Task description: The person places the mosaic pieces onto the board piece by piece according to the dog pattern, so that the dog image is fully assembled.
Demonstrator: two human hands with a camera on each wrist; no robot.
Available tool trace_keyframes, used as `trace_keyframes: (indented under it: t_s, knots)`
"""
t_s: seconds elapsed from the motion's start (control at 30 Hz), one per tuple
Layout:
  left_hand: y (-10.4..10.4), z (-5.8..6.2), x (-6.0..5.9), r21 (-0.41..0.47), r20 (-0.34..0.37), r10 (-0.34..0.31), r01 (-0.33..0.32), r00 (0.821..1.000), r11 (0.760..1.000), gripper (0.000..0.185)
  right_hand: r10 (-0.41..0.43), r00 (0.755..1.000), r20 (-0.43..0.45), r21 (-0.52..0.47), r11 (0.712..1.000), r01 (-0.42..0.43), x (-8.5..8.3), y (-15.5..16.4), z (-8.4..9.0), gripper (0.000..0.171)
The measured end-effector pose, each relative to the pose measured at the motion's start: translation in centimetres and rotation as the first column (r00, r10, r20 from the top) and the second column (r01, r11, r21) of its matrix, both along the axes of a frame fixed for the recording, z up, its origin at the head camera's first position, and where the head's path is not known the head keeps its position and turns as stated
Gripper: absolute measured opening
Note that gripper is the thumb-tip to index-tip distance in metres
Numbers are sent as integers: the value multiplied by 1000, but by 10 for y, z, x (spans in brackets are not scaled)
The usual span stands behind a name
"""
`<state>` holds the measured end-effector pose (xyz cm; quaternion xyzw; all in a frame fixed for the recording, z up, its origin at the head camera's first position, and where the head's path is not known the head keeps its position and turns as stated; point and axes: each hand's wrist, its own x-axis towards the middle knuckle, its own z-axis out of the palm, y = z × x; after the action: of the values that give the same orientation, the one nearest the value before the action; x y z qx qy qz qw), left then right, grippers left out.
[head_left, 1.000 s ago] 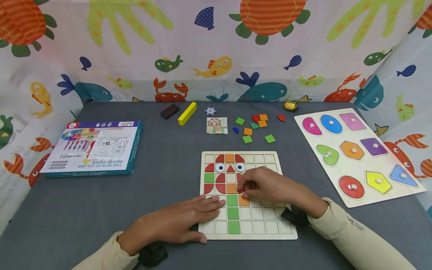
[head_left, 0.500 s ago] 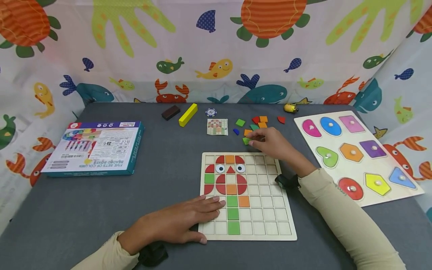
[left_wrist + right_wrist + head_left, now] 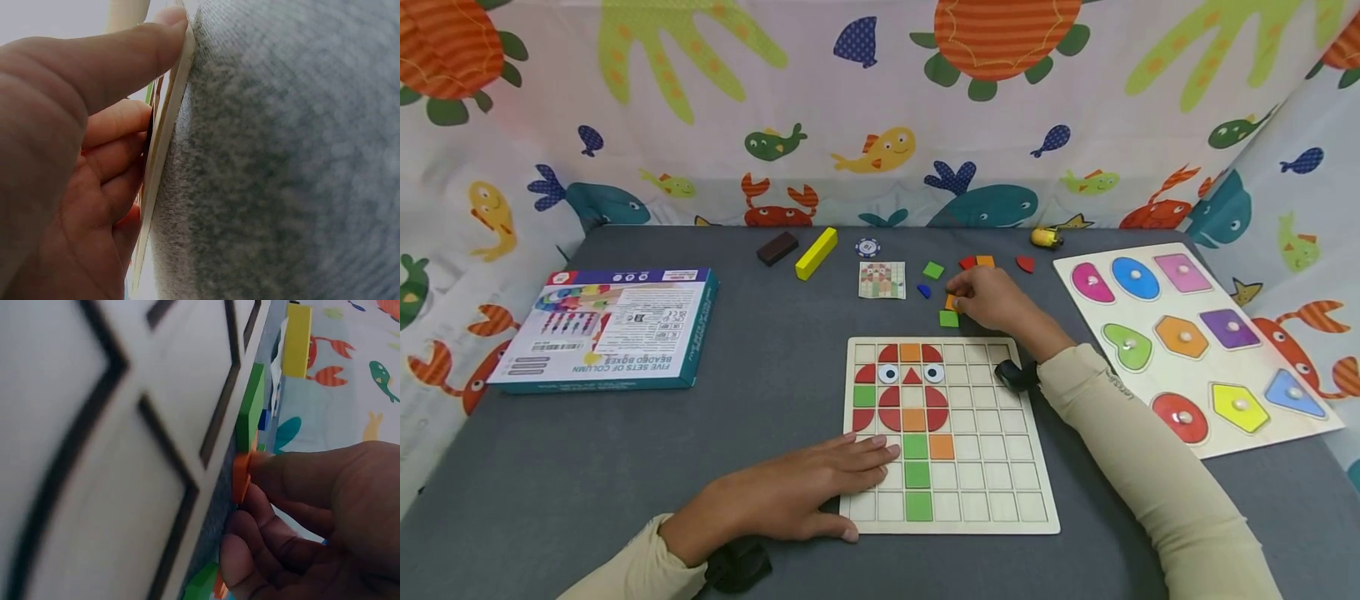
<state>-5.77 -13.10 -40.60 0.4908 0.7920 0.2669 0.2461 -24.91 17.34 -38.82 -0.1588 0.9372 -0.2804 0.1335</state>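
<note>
Grid board (image 3: pixel 1030 517) part filled: red, orange, green tiles and two eyes in left columns, most squares bare. Left hand (image 3: pixel 790 492) flat, fingers spread, pressing board corner. Right hand (image 3: pixel 992 300) pinching orange tile (image 3: pixel 240 478) in loose pile (image 3: pixel 970 275) behind board. Half second ago hand hovered nearer board, above green tile (image 3: pixel 949 318).

Box (image 3: pixel 610 329) at the table's left is showing upside-down print toward the camera, reading "FIVE SETS OF COLUMN BEADED BOXES". Small lettering is showing on the right sleeve (image 3: pixel 1123 387), too small to read. Other print on the box is staying illegible.
</note>
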Motion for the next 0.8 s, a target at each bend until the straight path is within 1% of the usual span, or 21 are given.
trace_keyframes:
  t_s: [0.07, 0.13, 0.27, 0.37, 0.47, 0.53, 0.63, 0.77, 0.8]
  knots:
    - [0, 0, 0, -1, 4, 1, -1, 1000, 1000, 73, 6, 1000, -9, 27, 1000, -6, 0, 0, 1, 23]
    - [0, 1, 0, -4, 3, 3, -3, 1000, 1000, 73, 6, 1000, -19, 33, 999, -6, 0, 1, 2, 18]
    - [0, 2, 0, -6, 11, 9, -8, 1000, 1000, 74, 14, 999, -38, 13, 1000, -13, 2, 3, 2, 12]
    - [0, 3, 1, -1, 13, 10, -10, 1000, 1000, 74, 24, 999, -34, -2, 1000, -24, 4, 5, 3, 15]
    - [1, 3, 1, 0, 11, 12, -12, 1000, 1000, 74, 39, 999, -15, 0, 999, -39, 5, 6, 4, 21]
    - [1, 4, 1, -3, 4, 12, -12, 1000, 1000, 74, 49, 999, -5, 2, 999, -49, 6, 7, 5, 22]
    - [1, 4, 2, -8, 9, 13, -13, 1000, 1000, 74, 47, 999, -7, 8, 999, -47, 7, 9, 4, 21]
    - [1, 4, 1, -6, 4, 9, -9, 1000, 1000, 73, 35, 999, -34, -3, 999, -35, 10, 13, 5, 17]
    - [1, 3, 1, -8, 12, 11, -11, 1000, 1000, 74, 29, 999, -43, -11, 999, -30, 11, 14, 6, 16]
